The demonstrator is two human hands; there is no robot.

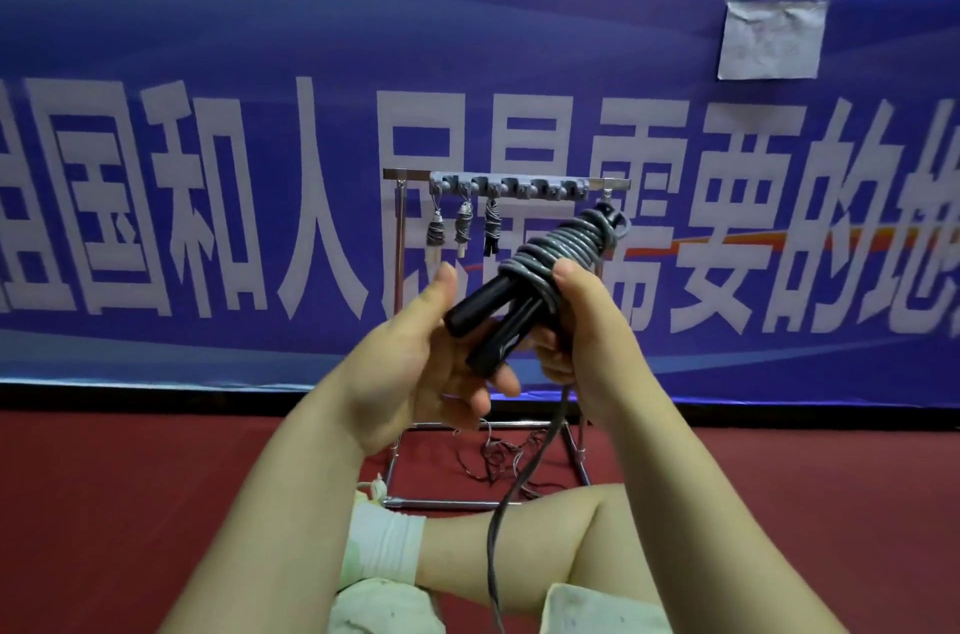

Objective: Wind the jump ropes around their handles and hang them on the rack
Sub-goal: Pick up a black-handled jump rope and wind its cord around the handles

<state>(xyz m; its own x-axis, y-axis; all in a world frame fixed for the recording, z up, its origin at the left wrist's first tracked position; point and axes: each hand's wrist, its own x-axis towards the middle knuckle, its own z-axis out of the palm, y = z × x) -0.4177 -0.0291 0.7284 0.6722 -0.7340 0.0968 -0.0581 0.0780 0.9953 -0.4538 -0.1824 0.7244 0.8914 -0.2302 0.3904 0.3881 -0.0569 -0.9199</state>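
Note:
I hold a jump rope up in front of the rack. Its two black handles [485, 316] lie side by side, and grey rope coils [563, 243] are wound round their upper part. My right hand [576, 321] grips the wound bundle, thumb on the coils. My left hand [415, 352] cups the handles' lower ends, thumb up, fingers under them. A loose length of rope [519, 482] hangs from the bundle down past my legs. Behind, the metal rack [400, 269] has a grey hook bar [519, 186] with three wound ropes [464, 225] hanging at its left.
A blue banner [208, 35] with white characters covers the wall behind the rack. The floor [130, 503] is red. Thin tangled cords [498, 456] lie inside the rack's base frame. My bare legs and white socks [384, 545] are below the hands.

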